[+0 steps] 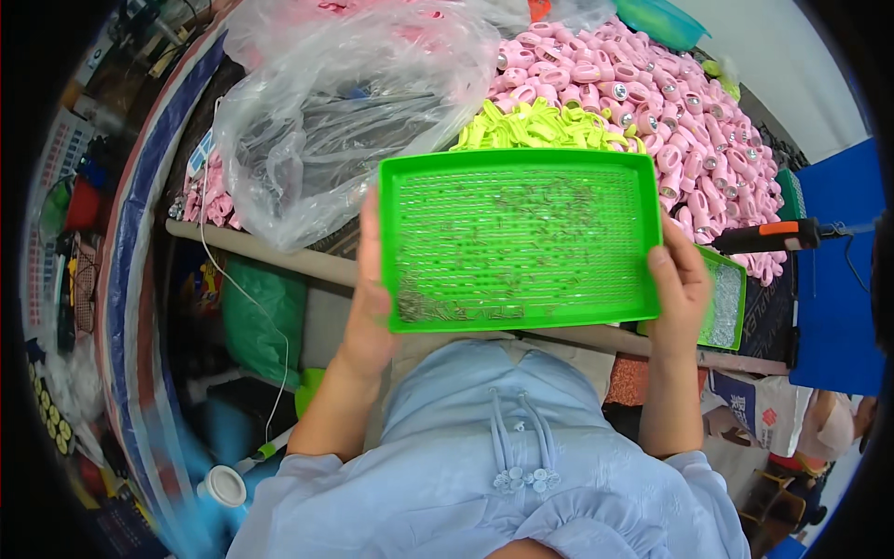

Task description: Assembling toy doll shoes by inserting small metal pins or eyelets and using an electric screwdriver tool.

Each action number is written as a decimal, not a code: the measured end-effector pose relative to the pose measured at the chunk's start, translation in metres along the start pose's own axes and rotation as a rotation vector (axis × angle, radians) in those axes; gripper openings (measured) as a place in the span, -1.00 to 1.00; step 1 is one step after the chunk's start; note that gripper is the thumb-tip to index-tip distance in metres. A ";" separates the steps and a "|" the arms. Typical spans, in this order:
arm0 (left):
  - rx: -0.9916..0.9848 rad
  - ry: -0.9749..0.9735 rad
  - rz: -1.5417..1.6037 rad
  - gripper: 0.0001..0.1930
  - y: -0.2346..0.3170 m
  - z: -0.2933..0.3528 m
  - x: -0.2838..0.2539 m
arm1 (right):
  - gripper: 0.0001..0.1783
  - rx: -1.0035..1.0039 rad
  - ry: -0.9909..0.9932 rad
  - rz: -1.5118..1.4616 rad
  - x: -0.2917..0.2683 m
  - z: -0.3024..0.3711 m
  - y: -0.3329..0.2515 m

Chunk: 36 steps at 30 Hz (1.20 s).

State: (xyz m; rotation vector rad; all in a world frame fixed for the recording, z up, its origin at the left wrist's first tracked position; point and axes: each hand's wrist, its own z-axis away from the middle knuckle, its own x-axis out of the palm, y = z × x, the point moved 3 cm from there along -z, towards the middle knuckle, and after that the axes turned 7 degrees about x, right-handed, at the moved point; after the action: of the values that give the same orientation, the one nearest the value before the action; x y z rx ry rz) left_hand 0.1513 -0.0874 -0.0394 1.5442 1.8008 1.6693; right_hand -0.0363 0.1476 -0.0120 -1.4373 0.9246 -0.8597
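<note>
Evidently you held the green tray (pixel 559 320) mid-frame by its short sides, probably for balance: your right hand (pixel 684 284) pinched one rim, thumb against fingers; your left hand (pixel 367 312), blurred, gripped opposite. Metal bits (pixel 419 306) (screws, perhaps) crowded its lower left corner, suggesting tilt.

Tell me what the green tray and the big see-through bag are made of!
The green tray looks like slightly shiny plastic: it's evenly bright with a moulded-looking rim. The see-through bag is probably thin, glossy plastic film, because it creases and catches white highlights.
</note>
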 end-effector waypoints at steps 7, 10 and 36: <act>0.009 -0.018 -0.001 0.08 -0.003 0.000 0.000 | -0.49 -0.019 0.026 0.067 0.000 0.001 -0.002; 0.024 -0.014 -0.076 0.06 -0.003 -0.001 0.001 | -0.51 -0.104 -0.056 0.160 -0.005 0.007 0.004; -0.090 -0.043 -0.267 -0.11 0.040 -0.002 0.009 | -0.55 0.235 0.020 -0.192 0.006 0.004 0.015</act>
State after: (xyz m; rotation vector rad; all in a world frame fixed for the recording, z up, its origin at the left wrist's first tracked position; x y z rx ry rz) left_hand 0.1671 -0.0899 -0.0019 1.2312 1.7925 1.5546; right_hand -0.0309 0.1432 -0.0273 -1.3277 0.6824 -1.0895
